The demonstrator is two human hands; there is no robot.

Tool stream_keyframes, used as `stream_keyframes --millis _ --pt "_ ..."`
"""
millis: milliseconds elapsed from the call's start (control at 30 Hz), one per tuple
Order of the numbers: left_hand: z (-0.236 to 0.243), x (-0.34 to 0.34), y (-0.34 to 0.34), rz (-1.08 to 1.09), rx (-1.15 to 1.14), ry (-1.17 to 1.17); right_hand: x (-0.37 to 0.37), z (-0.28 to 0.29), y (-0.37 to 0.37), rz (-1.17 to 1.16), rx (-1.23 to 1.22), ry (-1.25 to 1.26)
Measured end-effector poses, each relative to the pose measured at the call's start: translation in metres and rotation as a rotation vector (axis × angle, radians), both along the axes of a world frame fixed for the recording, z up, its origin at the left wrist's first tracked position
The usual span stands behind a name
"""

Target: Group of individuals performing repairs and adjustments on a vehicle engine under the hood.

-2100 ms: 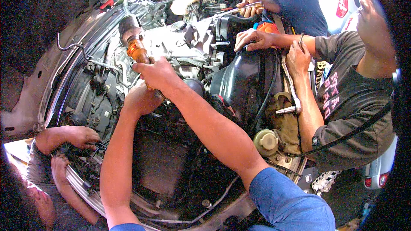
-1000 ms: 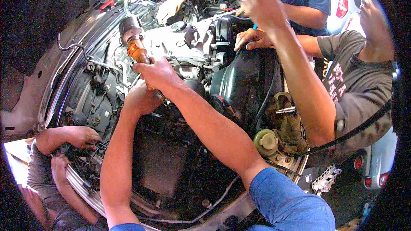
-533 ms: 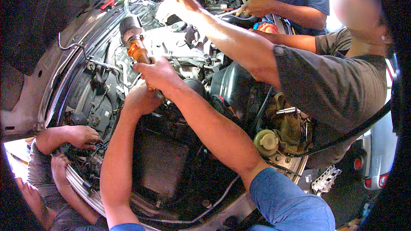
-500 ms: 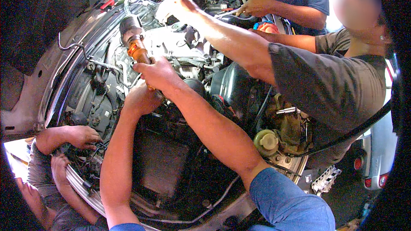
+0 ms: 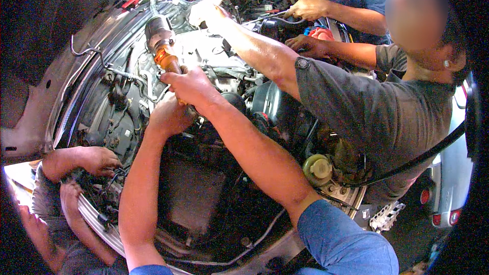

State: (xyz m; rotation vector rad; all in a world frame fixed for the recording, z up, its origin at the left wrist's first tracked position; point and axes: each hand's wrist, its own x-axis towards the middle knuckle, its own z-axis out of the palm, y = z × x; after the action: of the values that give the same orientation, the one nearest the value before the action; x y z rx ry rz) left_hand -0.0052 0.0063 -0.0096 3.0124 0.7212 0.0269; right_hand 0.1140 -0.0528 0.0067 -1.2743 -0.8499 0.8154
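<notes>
Hold the orange-and-black lamp (image 5: 165,55) steady left of the engine (image 5: 210,51), right hand (image 5: 193,87) clasped around it; cannot tell left hand's (image 5: 172,116) hidden grasp.
</notes>
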Motion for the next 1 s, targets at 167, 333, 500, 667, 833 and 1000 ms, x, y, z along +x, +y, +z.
stream_keyframes --millis 167,333,500,667,833,1000 --pt "0.002 0.001 -0.003 0.024 -0.006 -0.009 -0.003 0.003 -0.005 0.042 0.067 0.003" --pt "0.007 0.003 -0.01 0.078 -0.018 -0.015 -0.002 0.009 -0.013 0.071 0.013 0.048" --pt "0.01 0.006 -0.012 0.067 -0.037 -0.003 0.0 0.006 -0.008 0.045 -0.008 0.012" --pt "0.009 0.004 -0.009 0.074 -0.013 0.021 -0.002 0.008 -0.009 0.024 0.003 -0.029" --pt "0.01 0.004 -0.011 0.082 0.002 0.025 -0.001 0.012 -0.014 0.045 0.007 -0.004" --pt "0.013 0.005 -0.015 0.087 0.008 0.045 -0.002 0.011 -0.016 0.055 0.014 0.032"
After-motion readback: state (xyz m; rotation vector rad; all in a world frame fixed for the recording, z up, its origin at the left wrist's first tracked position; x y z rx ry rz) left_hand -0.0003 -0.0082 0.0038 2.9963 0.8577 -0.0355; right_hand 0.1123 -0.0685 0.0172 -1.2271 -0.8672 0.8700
